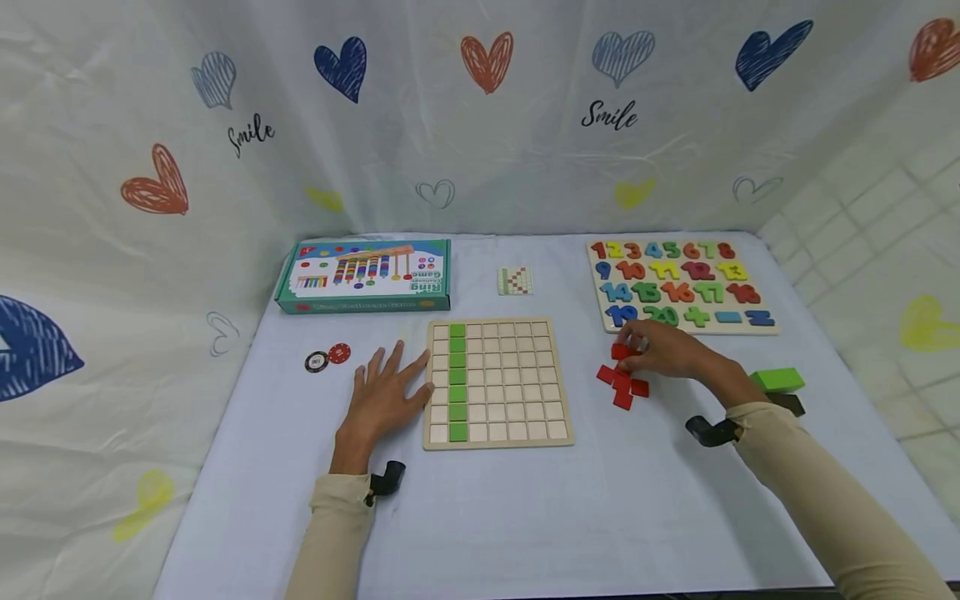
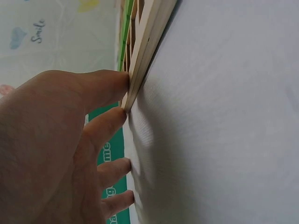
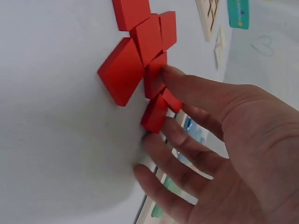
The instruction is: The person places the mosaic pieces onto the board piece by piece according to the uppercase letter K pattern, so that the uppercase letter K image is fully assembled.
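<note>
On the white table [image 1: 525,517], the left hand [image 1: 382,400] lies flat, fingers spread against the grid board [image 1: 498,382], while the right hand [image 1: 671,350] pinches red tiles [image 1: 622,387] lying right of the board.

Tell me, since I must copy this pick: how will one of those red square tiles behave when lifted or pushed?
The red tiles look flat, stiff and thin, so one probably slides on the tablecloth rather than rolls or tips. Being small, it is likely light. They lie touching and overlapping at the right hand, so pushing one may shift its neighbours.
</note>
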Demonstrator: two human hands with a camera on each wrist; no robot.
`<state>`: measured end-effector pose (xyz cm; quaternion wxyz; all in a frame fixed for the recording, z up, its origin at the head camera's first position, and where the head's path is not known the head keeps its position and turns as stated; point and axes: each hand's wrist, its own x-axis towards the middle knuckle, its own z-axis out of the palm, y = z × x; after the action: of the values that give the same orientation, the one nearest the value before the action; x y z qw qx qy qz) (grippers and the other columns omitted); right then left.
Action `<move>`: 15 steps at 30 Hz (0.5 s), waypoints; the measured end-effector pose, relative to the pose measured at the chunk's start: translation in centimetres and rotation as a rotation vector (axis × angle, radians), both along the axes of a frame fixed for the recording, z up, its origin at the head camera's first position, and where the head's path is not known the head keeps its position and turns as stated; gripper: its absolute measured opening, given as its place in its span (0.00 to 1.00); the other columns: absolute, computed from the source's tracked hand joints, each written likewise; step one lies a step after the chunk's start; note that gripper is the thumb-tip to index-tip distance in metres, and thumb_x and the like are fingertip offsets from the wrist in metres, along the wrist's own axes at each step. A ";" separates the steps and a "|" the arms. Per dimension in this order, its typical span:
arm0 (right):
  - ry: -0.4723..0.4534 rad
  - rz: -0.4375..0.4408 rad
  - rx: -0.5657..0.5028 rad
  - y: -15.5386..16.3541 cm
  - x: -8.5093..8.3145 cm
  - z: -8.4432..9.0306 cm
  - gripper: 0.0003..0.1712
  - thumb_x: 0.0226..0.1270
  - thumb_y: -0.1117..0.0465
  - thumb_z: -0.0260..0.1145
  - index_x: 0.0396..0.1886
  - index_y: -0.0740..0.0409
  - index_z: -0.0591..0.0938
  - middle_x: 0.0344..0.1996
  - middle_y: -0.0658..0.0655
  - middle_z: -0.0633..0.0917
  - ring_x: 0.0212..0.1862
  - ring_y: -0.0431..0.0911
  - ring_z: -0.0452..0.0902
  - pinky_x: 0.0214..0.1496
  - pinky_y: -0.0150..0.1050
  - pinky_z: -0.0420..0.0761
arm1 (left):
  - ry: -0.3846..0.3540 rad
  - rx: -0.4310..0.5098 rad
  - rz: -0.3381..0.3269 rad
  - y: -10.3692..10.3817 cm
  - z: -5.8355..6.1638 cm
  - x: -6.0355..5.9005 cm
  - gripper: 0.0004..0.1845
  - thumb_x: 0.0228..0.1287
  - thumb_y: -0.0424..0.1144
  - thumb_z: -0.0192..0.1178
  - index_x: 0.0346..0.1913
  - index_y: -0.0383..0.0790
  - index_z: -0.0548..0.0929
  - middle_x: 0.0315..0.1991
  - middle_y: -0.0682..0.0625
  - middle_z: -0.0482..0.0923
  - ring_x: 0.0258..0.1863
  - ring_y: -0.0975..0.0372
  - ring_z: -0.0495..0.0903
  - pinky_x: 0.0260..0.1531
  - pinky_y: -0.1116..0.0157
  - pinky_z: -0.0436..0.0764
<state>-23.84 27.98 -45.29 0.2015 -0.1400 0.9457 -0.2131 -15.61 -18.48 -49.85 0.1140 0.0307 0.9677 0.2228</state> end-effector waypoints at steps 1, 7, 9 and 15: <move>0.013 -0.006 0.000 0.0 0.0 -0.1 0.22 0.68 0.57 0.77 0.57 0.59 0.81 0.49 0.61 0.85 0.52 0.55 0.81 0.46 0.48 0.87 | -0.001 0.000 0.000 0.0 0.0 0.0 0.36 0.77 0.57 0.57 0.83 0.60 0.64 0.88 0.43 0.43 0.86 0.39 0.37 0.79 0.30 0.39; 0.112 -0.017 -0.037 0.1 0.3 -0.7 0.12 0.69 0.60 0.77 0.45 0.56 0.82 0.41 0.55 0.87 0.43 0.50 0.80 0.40 0.40 0.83 | 0.000 0.000 0.004 0.1 0.0 0.1 0.36 0.76 0.57 0.57 0.83 0.60 0.64 0.88 0.43 0.44 0.85 0.39 0.38 0.78 0.30 0.39; 0.131 -0.016 -0.058 0.1 0.3 -0.9 0.11 0.68 0.61 0.77 0.42 0.55 0.82 0.39 0.53 0.87 0.41 0.48 0.80 0.38 0.37 0.82 | 0.001 0.000 0.003 0.1 0.0 0.1 0.36 0.76 0.57 0.57 0.83 0.60 0.64 0.88 0.42 0.44 0.85 0.39 0.38 0.78 0.30 0.39; 0.146 -0.040 -0.119 -0.9 -0.1 -0.7 0.10 0.69 0.62 0.77 0.43 0.58 0.84 0.36 0.54 0.87 0.39 0.49 0.80 0.35 0.34 0.82 | -0.003 0.000 0.002 0.1 0.1 0.1 0.36 0.77 0.57 0.57 0.83 0.60 0.64 0.88 0.43 0.43 0.86 0.39 0.37 0.78 0.30 0.38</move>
<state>-23.92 27.04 -45.94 0.1192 -0.1481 0.9462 -0.2619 -15.54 -18.38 -49.78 0.1152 0.0294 0.9676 0.2227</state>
